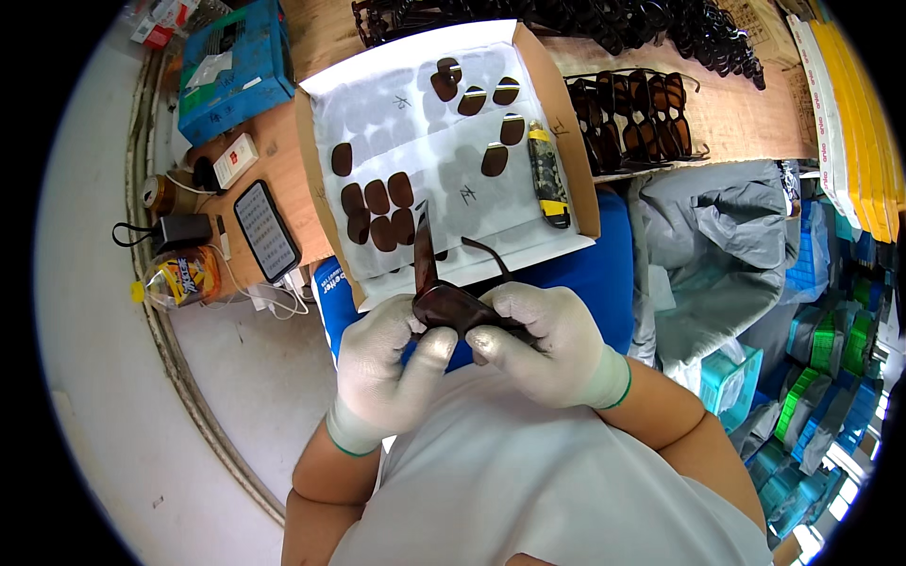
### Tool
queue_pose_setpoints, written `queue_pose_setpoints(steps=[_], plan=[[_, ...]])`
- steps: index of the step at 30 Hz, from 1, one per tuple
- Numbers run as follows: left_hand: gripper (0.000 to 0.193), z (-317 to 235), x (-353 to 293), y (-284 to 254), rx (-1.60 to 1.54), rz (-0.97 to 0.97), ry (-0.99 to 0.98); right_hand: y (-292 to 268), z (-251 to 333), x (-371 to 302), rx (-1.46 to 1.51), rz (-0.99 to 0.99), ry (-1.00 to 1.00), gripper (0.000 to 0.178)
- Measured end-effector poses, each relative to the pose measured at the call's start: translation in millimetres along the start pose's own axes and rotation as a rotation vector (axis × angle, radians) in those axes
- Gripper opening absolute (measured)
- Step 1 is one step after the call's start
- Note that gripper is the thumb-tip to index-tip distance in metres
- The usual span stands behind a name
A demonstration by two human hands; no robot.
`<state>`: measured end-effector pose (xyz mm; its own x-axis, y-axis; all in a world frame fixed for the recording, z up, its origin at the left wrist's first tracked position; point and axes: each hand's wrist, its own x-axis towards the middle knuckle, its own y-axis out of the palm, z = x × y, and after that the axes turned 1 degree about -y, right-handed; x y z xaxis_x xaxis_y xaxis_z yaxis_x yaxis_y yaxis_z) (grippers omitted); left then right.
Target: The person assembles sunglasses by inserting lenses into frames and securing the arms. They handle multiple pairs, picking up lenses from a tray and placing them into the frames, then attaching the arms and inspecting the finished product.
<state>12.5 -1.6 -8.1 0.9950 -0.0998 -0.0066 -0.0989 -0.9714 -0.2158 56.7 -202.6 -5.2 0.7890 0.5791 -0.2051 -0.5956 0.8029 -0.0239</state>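
Between my two white-gloved hands is a pair of dark brown sunglasses (453,308), its temples unfolded and pointing away from me. My left hand (387,357) grips the left side of the frame, thumb on the near face. On the other side my right hand (552,344) pinches the frame near the bridge; its fingers hide most of that lens. Just beyond, a shallow cardboard box (595,203) lined with white paper holds loose dark lenses (377,196) in small groups. A yellow-and-black utility knife (547,176) lies along the box's right side.
At left on the wooden table are a phone (267,229), a small white box (235,160) and a blue box (236,71); a drink bottle (179,276) is beside them. Several finished-looking sunglasses (642,118) and black frames (613,24) lie at the back. Grey plastic sheeting (698,255) hangs at right.
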Motion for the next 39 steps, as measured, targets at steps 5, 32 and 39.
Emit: queue_pose_setpoints(steps=[5, 32, 39], plan=[[0.010, -3, -2, 8, 0.207, -0.081, -0.024, 9, 11, 1, -0.271, -0.138, -0.089, 0.011], [0.029, -9, -14, 13, -0.062, -0.146, 0.046, -24, -10, 17, -0.123, 0.015, -0.198, 0.036], [0.024, -10, -13, 15, 0.011, -0.144, 0.072, -27, -12, 18, -0.104, 0.023, -0.214, 0.036]])
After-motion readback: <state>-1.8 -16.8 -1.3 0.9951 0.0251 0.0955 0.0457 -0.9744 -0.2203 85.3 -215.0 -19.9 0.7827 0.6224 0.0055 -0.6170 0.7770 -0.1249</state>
